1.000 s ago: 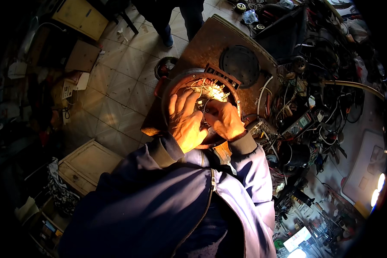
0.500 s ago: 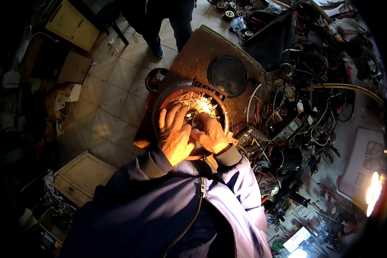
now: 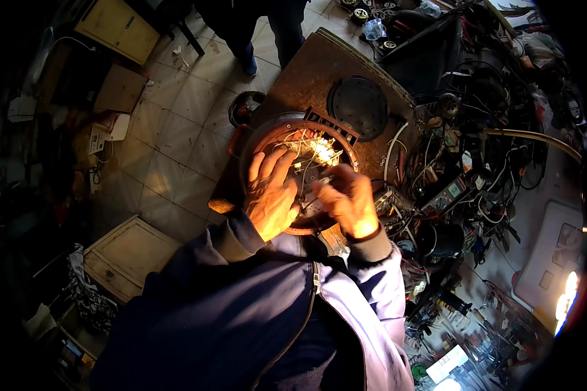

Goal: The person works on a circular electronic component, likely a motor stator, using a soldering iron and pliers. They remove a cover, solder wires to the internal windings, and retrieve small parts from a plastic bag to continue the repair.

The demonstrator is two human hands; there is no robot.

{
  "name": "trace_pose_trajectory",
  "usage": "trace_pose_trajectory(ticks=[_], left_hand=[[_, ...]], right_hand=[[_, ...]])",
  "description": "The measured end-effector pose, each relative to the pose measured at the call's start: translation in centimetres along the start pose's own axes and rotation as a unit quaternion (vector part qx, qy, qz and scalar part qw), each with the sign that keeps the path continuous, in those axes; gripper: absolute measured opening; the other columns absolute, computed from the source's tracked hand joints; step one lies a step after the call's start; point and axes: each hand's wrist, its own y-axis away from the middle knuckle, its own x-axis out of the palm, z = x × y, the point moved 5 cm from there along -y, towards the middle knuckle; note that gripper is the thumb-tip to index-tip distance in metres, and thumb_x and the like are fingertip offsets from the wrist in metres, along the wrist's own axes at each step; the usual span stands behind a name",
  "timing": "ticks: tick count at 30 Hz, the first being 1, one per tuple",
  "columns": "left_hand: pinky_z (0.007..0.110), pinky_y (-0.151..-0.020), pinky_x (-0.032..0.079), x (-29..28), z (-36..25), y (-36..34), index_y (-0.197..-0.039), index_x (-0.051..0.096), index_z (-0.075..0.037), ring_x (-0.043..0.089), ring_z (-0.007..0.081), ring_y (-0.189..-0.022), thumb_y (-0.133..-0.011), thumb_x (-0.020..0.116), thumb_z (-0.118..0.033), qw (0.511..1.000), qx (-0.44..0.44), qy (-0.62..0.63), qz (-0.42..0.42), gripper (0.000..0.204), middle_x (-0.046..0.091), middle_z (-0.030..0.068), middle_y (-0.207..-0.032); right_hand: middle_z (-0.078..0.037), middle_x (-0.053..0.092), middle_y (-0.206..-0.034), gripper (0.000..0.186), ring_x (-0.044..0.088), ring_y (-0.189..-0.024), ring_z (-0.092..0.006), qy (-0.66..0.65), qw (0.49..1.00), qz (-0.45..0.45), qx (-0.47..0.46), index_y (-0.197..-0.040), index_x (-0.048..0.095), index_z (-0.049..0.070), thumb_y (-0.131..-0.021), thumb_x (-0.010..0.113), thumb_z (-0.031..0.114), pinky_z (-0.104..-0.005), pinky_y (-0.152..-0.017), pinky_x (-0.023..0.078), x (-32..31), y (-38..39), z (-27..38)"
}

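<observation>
A round, reddish-brown metal housing [image 3: 349, 147], like the body of a pot-shaped appliance, sits on the brown board in front of me. Inside it, light-coloured wires [image 3: 306, 141] lie tangled under a bright light, above a dark perforated bottom. My left hand [image 3: 272, 199] reaches over the housing's near left side, its fingers stretched out and lying inside the rim. At the near right side is my right hand [image 3: 351, 201], raised over the rim with its fingers curled together. It is slightly blurred, and whatever lies between its fingertips is too small to make out.
A black round perforated disc [image 3: 357, 107] lies on the worn brown board [image 3: 306, 72] beyond the housing. Tangled cables, tools and parts [image 3: 450, 176] crowd the right side. Another person's legs [image 3: 267, 32] stand at the far edge. A wooden box [image 3: 130, 254] is on the left.
My right hand has drawn back from inside the housing toward the right rim, uncovering part of the bottom. My left hand stays over the left side. The whole view has shifted slightly.
</observation>
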Motion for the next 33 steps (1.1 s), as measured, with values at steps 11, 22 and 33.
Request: trace_pose_trajectory(ticks=[11, 22, 33], left_hand=[[0.059, -0.123, 0.020, 0.6, 0.4, 0.3, -0.091, 0.071, 0.000, 0.040, 0.0399, -0.145, -0.078, 0.078, -0.023, 0.999, 0.020, -0.002, -0.044, 0.027, 0.051, 0.0239, -0.148], [0.044, -0.111, 0.048, -3.4, 1.8, 1.7, -0.103, 0.072, -0.002, 0.057, 0.0413, -0.134, -0.077, 0.083, -0.004, 0.961, 0.012, 0.173, -0.217, 0.028, 0.056, 0.0224, -0.149], [0.042, -0.088, 0.054, 12.3, 14.0, 27.3, -0.103, 0.069, -0.005, 0.068, 0.0341, -0.103, -0.086, 0.078, -0.013, 0.895, -0.393, 0.136, -0.161, 0.021, 0.071, 0.0158, -0.107]], right_hand=[[-0.002, 0.063, -0.079, 0.048, 0.052, -0.060, -0.0079, -0.082, 0.949, -0.291, -0.090, -0.129, 0.057, -0.008, -0.097, 0.076, 0.021, -0.0229, -0.054, 0.041, -9.4, 2.0, -3.0], [-0.003, 0.068, -0.078, 0.019, 0.060, -0.070, -0.0078, 0.090, 0.995, 0.021, -0.038, -0.103, 0.068, -0.003, -0.096, 0.075, 0.013, -0.0264, -0.062, 0.048, 1.9, 9.7, -8.5], [-0.019, 0.071, -0.078, 0.026, 0.071, -0.067, -0.0286, 0.239, 0.930, 0.217, -0.175, -0.106, 0.068, 0.000, -0.092, 0.075, 0.021, -0.0368, -0.064, 0.055, 9.5, 7.4, -18.6]])
